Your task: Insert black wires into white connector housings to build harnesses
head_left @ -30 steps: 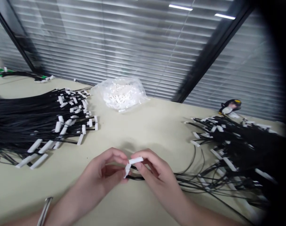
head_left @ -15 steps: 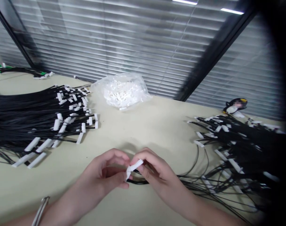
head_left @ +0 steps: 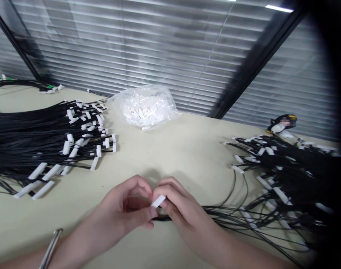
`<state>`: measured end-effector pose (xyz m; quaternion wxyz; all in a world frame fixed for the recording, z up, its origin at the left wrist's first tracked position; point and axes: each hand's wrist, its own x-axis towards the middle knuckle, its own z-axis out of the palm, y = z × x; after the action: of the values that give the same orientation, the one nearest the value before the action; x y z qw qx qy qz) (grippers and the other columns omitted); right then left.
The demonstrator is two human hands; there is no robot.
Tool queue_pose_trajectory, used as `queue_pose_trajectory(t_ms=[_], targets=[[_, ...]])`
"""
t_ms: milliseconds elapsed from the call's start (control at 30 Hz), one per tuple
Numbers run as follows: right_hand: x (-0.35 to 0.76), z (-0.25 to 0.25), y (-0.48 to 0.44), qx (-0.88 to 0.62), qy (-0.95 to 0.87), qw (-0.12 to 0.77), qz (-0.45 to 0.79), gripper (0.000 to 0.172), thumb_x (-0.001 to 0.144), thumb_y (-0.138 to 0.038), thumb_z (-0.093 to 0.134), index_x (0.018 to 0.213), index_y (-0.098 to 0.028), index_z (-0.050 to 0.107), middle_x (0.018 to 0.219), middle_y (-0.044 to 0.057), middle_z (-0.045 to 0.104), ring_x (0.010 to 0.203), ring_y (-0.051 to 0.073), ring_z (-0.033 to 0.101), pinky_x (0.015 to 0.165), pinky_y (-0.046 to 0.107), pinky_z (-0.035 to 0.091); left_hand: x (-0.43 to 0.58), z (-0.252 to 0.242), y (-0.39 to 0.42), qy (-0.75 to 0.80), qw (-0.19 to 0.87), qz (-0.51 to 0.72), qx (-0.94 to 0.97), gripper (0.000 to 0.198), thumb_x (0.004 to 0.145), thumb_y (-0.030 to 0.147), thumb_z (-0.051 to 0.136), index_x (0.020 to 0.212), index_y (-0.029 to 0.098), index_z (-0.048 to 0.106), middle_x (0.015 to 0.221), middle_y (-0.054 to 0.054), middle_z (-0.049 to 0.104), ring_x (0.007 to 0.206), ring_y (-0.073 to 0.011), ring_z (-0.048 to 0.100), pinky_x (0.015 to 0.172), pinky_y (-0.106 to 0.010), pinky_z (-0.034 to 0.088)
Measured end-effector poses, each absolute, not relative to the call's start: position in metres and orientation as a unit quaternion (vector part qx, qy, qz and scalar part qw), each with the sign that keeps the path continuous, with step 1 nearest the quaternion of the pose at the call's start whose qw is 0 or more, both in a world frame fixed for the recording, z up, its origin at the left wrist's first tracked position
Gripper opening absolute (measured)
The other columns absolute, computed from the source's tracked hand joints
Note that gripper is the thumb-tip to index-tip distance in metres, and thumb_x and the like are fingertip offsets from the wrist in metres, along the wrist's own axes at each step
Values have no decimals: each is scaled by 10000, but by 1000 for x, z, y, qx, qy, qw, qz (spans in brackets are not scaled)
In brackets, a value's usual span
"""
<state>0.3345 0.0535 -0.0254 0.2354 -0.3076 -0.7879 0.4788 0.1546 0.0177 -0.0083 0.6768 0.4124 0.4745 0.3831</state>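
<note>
Both hands meet low in the middle of the head view around a small white connector [head_left: 158, 201]. My left hand [head_left: 131, 209] pinches its near end between thumb and fingers. My right hand [head_left: 184, 209] is closed beside it, thumb and forefinger at the connector's right end. Black wires [head_left: 162, 218] run from the connector beneath the right hand and on to the right. Fingers hide where the wires join the connector.
A bundle of black cables with white connectors [head_left: 41, 130] lies at left. Another cable pile [head_left: 299, 168] lies at right, with a penguin figure [head_left: 282, 123] behind it. A clear plastic bag of white parts [head_left: 145, 108] sits at the back, before window blinds [head_left: 131, 48].
The white connector has turned and sunk slightly between my fingers, so less of it shows. My right fingers have closed further over it, and both hands stay nearly in place.
</note>
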Motion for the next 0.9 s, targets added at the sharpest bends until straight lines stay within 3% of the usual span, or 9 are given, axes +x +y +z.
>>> queue_pose_trajectory(t_ms=[133,300,433,633,733,900], targets=[[337,-25,51,-353,-805,217,424,198,956,-279,350,1077,-264,506,1019,15,528,940,111,509,826,260,417,154,-9,17,474,669,379,430,179,796,226,641,951,249,554,924,-26,613,844,-216,651,717,-338,546],[343,-15,64,-411,-807,127,404,175,897,-273,452,811,-207,591,794,-5,590,757,112,515,655,240,377,151,-13,17,477,658,372,450,235,813,235,620,1047,236,631,967,-69,634,911,-247,640,772,-370,552],[346,-5,70,-418,-775,77,468,173,869,-273,483,787,-208,622,699,-33,578,630,73,468,557,207,323,148,-13,19,455,676,371,446,152,810,219,631,961,222,647,922,-40,630,890,-211,631,781,-353,546],[342,3,63,-455,-772,94,434,145,861,-245,479,773,-209,588,758,-49,576,682,61,466,588,196,321,145,-10,23,431,707,359,431,103,803,202,652,893,200,605,875,-13,619,890,-179,609,800,-349,524],[341,3,60,-456,-787,115,400,159,892,-252,449,782,-198,551,828,-36,574,774,76,484,655,210,334,143,-14,23,446,688,359,445,145,788,232,675,915,200,616,876,-16,620,825,-157,605,764,-318,514],[343,1,58,-448,-799,112,385,205,945,-287,377,820,-204,517,797,-34,566,757,82,492,675,227,336,141,-18,21,460,640,372,490,124,817,250,645,935,216,631,834,4,607,768,-112,571,718,-233,469]])
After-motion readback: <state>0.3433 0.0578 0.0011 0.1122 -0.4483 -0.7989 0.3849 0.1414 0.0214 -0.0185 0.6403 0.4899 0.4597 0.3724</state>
